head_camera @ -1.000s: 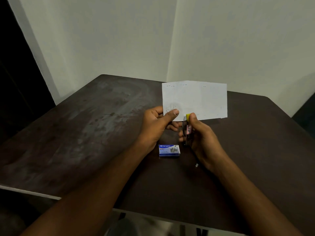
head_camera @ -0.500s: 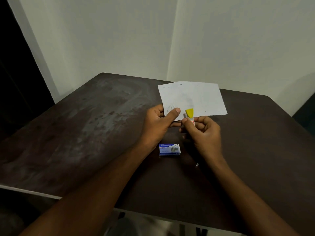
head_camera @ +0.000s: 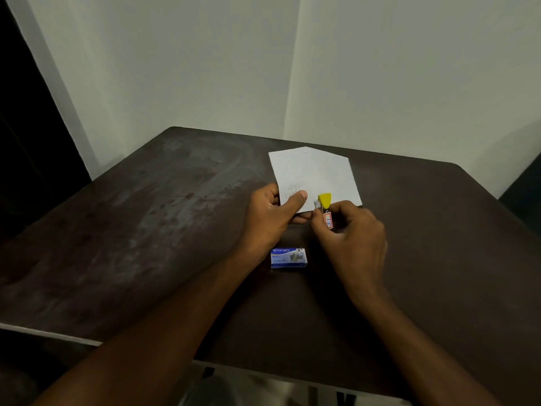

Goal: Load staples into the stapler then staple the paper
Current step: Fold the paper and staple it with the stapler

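Head view: a dark table fills the lower half of the frame, with pale walls meeting in a corner at 12 o'clock.

The left hand pinches the paper at the sheet's 7 o'clock corner, thumb pressed flat on top and fingers curled beneath. The paper is white with faint marks beside the thumb. It is held up off the table and tilts away toward 12 o'clock.

The right hand is at 3 o'clock from the left hand, and the two are nearly touching. It grasps the stapler with its fingers wrapped round the body. The stapler's yellow tip points toward 12 o'clock and overlaps the paper's near edge, around the sheet's 5 o'clock. Whether the sheet sits inside the stapler's mouth cannot be told.

The staple box, blue and white, lies flat on the table at 6 o'clock from the stapler, in the gap between the two wrists and touching neither hand. Its top face shows print. It looks closed, so its contents are hidden.
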